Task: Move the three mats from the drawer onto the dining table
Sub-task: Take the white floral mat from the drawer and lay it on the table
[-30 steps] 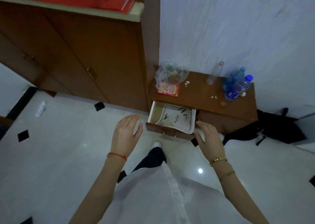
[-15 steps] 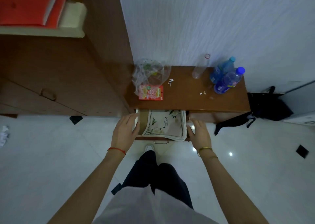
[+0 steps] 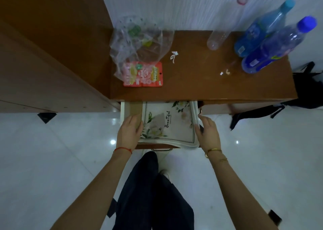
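A stack of white mats (image 3: 167, 124) with a flower print and dark lettering lies in the open drawer (image 3: 131, 108) of a low wooden side table (image 3: 201, 84). The stack's right and front edges curl over the drawer's rim. My left hand (image 3: 130, 131) reaches into the drawer, fingers straight, touching the stack's left edge. Straight fingers of my right hand (image 3: 208, 132) touch the stack's right edge. How many mats the stack holds cannot be told.
On the side table stand a clear plastic bag (image 3: 138, 42), a red snack packet (image 3: 143, 74), an empty bottle (image 3: 218, 39) and two blue bottles (image 3: 272, 42). A tall wooden cabinet (image 3: 52, 54) rises on the left. A black bag (image 3: 307, 88) lies on the floor, right.
I have stepped closer and leaned over the drawer. Both hands moved forward from the drawer's front to either side of the mat stack.
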`<action>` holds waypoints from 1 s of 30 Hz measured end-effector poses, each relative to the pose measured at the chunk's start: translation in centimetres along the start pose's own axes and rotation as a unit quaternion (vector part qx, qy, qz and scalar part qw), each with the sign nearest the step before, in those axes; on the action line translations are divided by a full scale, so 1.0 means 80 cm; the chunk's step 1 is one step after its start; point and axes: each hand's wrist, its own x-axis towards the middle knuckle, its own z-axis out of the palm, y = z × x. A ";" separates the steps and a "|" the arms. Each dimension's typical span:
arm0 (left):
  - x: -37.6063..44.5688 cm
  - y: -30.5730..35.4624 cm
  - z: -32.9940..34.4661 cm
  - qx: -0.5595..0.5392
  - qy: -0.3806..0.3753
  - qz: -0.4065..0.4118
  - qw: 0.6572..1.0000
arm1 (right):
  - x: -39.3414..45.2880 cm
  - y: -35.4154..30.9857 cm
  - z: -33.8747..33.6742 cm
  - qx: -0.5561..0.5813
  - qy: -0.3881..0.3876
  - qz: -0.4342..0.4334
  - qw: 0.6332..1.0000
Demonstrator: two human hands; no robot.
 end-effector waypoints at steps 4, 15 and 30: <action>0.013 -0.039 0.049 -0.008 -0.060 -0.053 0.997 | 0.013 0.023 0.037 0.002 0.022 -0.011 1.000; 0.028 -0.089 0.115 0.004 -0.205 -0.185 0.961 | 0.017 0.045 0.075 -0.023 0.084 -0.016 0.996; 0.027 -0.083 0.098 -0.071 -0.203 -0.274 0.938 | 0.016 0.040 0.064 0.099 0.086 0.060 0.990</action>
